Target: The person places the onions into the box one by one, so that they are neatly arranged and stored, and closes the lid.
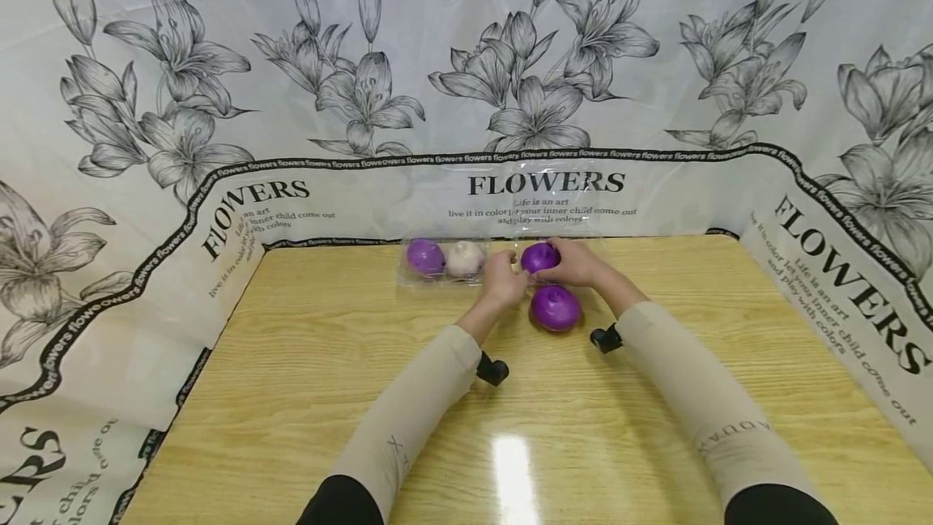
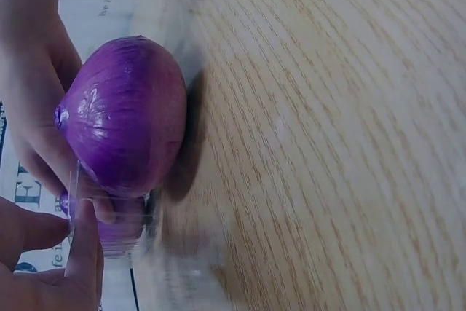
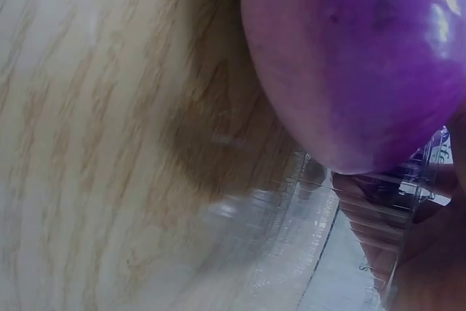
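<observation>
At the back of the table lies a clear plastic container, its transparent lid raised behind it. My left hand pinches the container's thin clear wall between thumb and fingers, as the left wrist view shows. Around a purple onion in the container's right part, my right hand curls its thumb and fingers. Another purple onion rests on the wood just in front of the container, touched by neither hand. In the container's left part sit a purple onion and a white bulb.
The wooden table extends toward me and to both sides. A white cloth printed with flowers and lettering hangs along the back and sides. Black wrist mounts stick out below my forearms.
</observation>
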`<state>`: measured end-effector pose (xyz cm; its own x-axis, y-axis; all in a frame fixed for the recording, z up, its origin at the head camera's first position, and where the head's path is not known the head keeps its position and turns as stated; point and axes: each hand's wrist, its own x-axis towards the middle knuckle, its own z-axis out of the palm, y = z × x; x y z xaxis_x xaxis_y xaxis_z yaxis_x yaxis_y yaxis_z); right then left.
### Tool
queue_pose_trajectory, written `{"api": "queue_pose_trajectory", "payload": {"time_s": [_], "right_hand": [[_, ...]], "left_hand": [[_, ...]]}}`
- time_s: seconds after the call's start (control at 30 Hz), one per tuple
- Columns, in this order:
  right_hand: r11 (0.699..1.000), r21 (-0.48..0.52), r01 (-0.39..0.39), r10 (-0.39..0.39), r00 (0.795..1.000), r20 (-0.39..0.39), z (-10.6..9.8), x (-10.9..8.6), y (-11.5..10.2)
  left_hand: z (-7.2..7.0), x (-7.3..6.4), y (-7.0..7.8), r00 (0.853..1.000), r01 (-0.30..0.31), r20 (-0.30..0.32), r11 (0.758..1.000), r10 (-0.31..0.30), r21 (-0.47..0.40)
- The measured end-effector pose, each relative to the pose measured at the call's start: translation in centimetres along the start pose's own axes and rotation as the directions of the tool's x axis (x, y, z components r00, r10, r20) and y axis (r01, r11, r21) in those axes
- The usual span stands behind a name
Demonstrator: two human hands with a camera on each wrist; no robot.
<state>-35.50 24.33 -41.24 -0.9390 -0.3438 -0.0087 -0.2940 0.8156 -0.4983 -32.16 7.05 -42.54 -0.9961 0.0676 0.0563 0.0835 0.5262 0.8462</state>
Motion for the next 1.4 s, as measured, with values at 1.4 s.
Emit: {"api": "queue_pose_trajectory", "payload": {"time_s": [1.4], "right_hand": [[1.0, 0.015, 0.006, -0.006, 1.0, -0.005, -1.1, -1.8, 0.4]], "left_hand": [[0.1, -0.2, 0.2, 0.999, 0.05, 0.0, 0.998, -0.05, -0.022]]}}
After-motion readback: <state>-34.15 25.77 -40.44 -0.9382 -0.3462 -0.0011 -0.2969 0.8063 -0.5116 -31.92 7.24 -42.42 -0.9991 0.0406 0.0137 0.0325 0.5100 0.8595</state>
